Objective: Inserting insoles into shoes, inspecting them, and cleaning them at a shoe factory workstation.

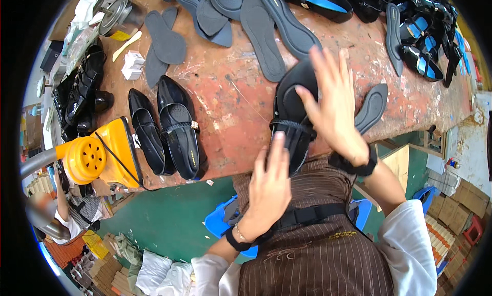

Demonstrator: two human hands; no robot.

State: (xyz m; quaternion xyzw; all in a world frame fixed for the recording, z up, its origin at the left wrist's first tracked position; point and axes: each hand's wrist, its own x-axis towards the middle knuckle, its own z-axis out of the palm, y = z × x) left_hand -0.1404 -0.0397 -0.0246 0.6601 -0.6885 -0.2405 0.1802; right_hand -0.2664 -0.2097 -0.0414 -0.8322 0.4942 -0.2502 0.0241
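A black shoe (296, 160) with a braided strap lies near the table's front edge, its heel end toward me. Over its front part rests a dark grey padded insole (292, 107). My left hand (270, 191) is open, its outstretched fingertips at the left side of the shoe, by the strap. On the other side my right hand (335, 106) is open, fingers spread and slightly blurred, over the insole's right edge; whether it presses on it I cannot tell. A finished-looking pair, a left shoe (148, 134) and a right shoe (182, 137), stands to the left.
Loose insoles (261, 37) lie along the far side, with another insole (372, 107) right of my hand. Black shoes (423, 55) with blue inside are piled far right; more shoes (82, 91) stand left. A yellow lamp-like device (105, 155) juts over the left edge. White blocks (132, 65) lie nearby.
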